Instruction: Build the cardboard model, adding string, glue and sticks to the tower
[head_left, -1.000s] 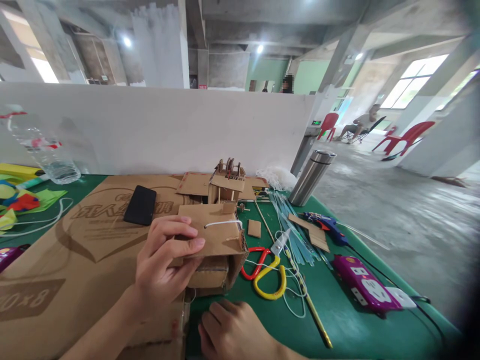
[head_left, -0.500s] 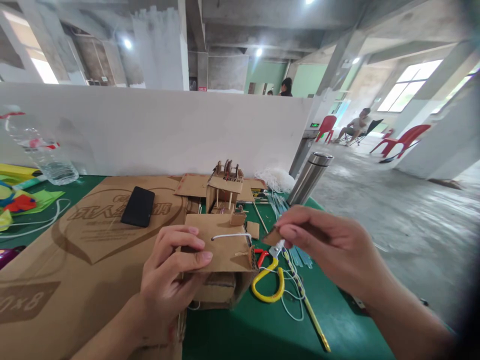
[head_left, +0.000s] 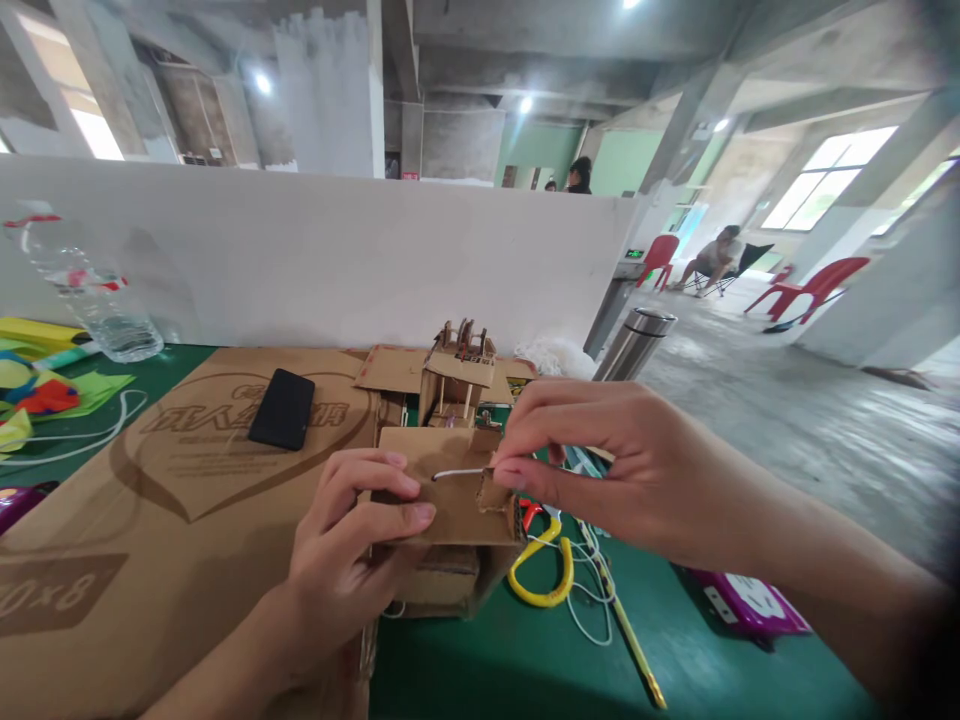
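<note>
My left hand (head_left: 360, 525) grips the left side of a small cardboard box (head_left: 450, 520), its fingers lying on the top panel. A white string (head_left: 459, 472) runs across that panel out of a small hole. Between the thumb and fingers of my right hand (head_left: 570, 455) is a small cardboard piece (head_left: 493, 493), held against the right part of the box top beside the string. Whether that piece touches the string is hidden by my fingers. Behind the box stands a cardboard model (head_left: 457, 375) with sticks and upright pieces on its top.
Yellow-handled scissors (head_left: 541, 575), a pencil (head_left: 634, 645) and loose white string lie right of the box. A purple power strip (head_left: 750, 603) sits under my right forearm. A black phone (head_left: 282, 409) rests on flat cardboard (head_left: 187, 560). A steel flask (head_left: 636, 345) and a water bottle (head_left: 112, 300) stand farther back.
My right hand has moved left with the small cardboard piece, from above the scissors onto the box top. My left hand keeps its grip. The view has shifted slightly.
</note>
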